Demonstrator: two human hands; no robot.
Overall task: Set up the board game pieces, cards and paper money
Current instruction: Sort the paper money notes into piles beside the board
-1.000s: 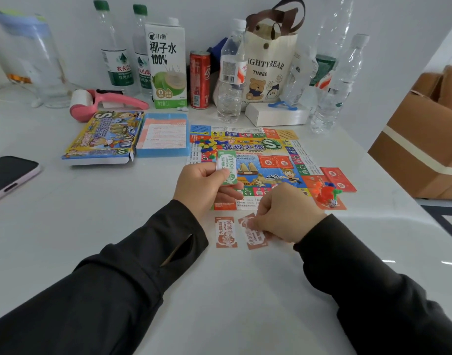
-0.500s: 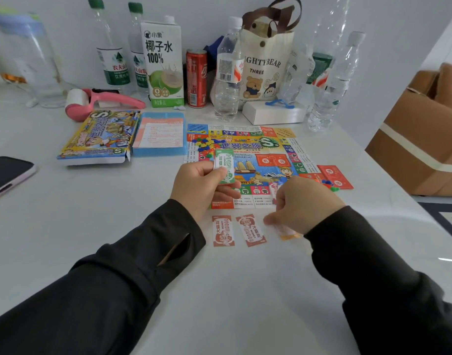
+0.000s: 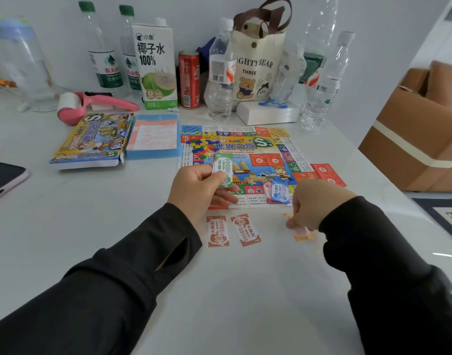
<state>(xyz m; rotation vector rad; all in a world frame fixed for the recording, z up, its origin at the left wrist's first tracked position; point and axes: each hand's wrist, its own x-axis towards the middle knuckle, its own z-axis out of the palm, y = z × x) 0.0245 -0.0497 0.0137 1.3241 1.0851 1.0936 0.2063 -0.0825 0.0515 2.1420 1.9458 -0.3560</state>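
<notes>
The left hand (image 3: pixel 199 185) is curled round a small stack of green paper money (image 3: pixel 222 170), thumb on top, and holds it upright over the near edge of the game board (image 3: pixel 268 142). The right hand (image 3: pixel 318 203), knuckles up and fingers bent, pinches an orange note (image 3: pixel 301 233) that lies on the white surface (image 3: pixel 232 290) just near of the board's right corner. A blue note (image 3: pixel 280 192) sits on the board right beside that hand; I cannot tell whether they touch. Two brown notes (image 3: pixel 218 231) lie side by side on the surface between the two hands, the right one tilted. A heap of coloured pieces (image 3: pixel 201 147) rests on the board's far left part, and red cards (image 3: pixel 327 174) lie at its right edge. The game box (image 3: pixel 91 142) lies to the left of the board, and a phone (image 3: pixel 4 178) lies further left.
</notes>
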